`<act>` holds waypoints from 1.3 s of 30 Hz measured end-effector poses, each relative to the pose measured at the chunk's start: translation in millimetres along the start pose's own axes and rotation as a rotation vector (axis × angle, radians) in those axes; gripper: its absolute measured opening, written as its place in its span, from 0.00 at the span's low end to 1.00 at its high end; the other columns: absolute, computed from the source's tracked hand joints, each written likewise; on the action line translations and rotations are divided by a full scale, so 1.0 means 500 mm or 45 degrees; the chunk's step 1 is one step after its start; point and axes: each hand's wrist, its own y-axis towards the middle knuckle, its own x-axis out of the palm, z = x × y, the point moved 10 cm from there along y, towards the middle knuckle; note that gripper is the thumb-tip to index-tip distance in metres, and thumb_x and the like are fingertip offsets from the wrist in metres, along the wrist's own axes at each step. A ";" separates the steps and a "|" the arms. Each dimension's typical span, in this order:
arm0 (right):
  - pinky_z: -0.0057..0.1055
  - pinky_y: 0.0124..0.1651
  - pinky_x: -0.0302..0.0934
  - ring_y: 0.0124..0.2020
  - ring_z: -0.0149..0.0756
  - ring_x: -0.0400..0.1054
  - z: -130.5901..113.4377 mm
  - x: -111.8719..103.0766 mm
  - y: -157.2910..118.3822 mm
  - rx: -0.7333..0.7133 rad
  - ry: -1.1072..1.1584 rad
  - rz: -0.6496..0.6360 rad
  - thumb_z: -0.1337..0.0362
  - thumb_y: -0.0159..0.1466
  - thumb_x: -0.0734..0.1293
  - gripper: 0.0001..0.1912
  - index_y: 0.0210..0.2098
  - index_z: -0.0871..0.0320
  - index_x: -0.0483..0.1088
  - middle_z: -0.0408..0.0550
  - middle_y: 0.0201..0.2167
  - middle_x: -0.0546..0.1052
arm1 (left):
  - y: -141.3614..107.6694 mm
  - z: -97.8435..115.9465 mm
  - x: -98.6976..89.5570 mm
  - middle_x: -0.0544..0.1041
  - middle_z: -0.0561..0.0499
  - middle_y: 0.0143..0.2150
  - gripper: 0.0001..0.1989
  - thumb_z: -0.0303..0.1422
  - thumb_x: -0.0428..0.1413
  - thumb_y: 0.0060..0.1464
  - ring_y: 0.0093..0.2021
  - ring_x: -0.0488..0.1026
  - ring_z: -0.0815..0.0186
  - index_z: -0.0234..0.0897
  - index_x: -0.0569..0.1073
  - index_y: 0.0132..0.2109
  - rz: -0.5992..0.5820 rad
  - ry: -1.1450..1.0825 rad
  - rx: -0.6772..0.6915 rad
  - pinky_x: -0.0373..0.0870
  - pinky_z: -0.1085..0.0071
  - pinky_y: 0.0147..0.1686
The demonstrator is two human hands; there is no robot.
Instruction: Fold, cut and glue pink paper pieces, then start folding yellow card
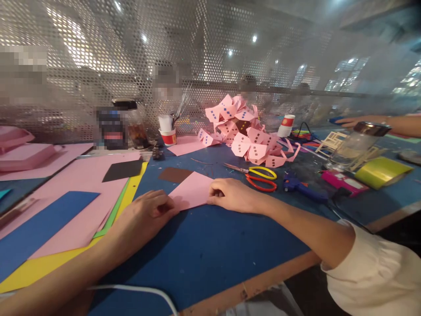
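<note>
A small pink sheet point(192, 190) lies on the blue tabletop between my two hands. My left hand point(154, 211) pinches its lower left corner, fingers closed. At its right edge, my right hand point(226, 195) has thumb and fingers pressed together on the paper. Just behind the sheet is a brown piece point(174, 174), partly under it. Scissors with one yellow and one red handle point(262, 177) lie beyond my right hand. Farther back rises a pile of pink paper pieces with small dark squares point(243, 127).
Pink sheets point(79, 175), a blue strip point(52, 215) and a black piece point(122, 170) lie at left. A blue glue gun point(304, 188), magenta box point(344, 182) and glass jar point(360, 145) stand right. A white cable point(141, 289) crosses the front. Another person's arm point(378, 124) reaches in.
</note>
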 end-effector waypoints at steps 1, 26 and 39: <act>0.26 0.32 0.53 0.32 0.30 0.68 0.001 0.000 0.000 0.007 -0.006 -0.002 0.61 0.63 0.70 0.07 0.31 0.57 0.73 0.43 0.33 0.78 | 0.001 -0.001 0.000 0.74 0.52 0.32 0.17 0.47 0.52 0.61 0.35 0.70 0.62 0.41 0.73 0.32 0.000 0.002 0.000 0.64 0.67 0.36; 0.27 0.31 0.52 0.34 0.34 0.72 0.021 -0.001 0.005 0.143 -0.136 0.025 0.56 0.60 0.70 0.09 0.31 0.55 0.74 0.44 0.34 0.80 | 0.016 -0.007 -0.005 0.77 0.52 0.32 0.16 0.48 0.53 0.59 0.32 0.72 0.63 0.41 0.75 0.36 -0.022 0.055 -0.084 0.65 0.69 0.31; 0.27 0.29 0.51 0.31 0.33 0.70 0.019 -0.001 0.003 0.088 -0.139 0.054 0.63 0.59 0.67 0.03 0.30 0.55 0.72 0.43 0.32 0.79 | -0.008 0.076 -0.004 0.76 0.48 0.40 0.13 0.33 0.45 0.67 0.42 0.72 0.59 0.40 0.74 0.40 0.029 0.260 0.379 0.66 0.63 0.42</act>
